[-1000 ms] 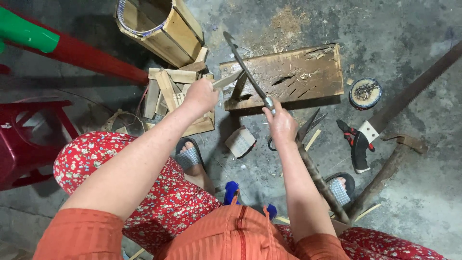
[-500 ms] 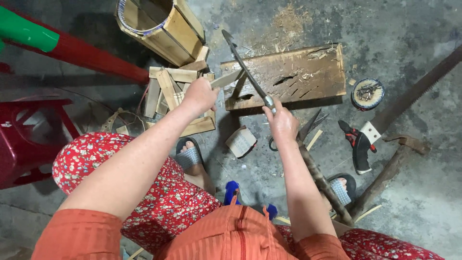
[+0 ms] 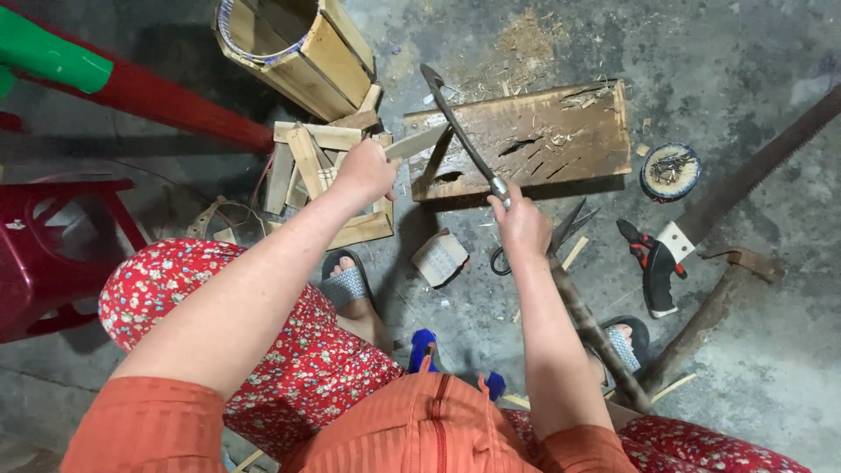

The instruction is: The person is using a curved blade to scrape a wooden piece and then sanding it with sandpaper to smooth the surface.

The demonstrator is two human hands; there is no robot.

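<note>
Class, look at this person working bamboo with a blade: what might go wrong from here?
1. The left hand holds the bamboo strip close to the knife; a slip might cut fingers.
2. Toes in the open sandal sit below the wooden block, unprotected.
3. Scissors underfoot.

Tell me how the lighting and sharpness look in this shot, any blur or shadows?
Head view: soft, even light, no glare; a dark shadow lies under the wooden block; right hand and its knife stay sharp, left hand too; wide-angle lens bends the edges.
</note>
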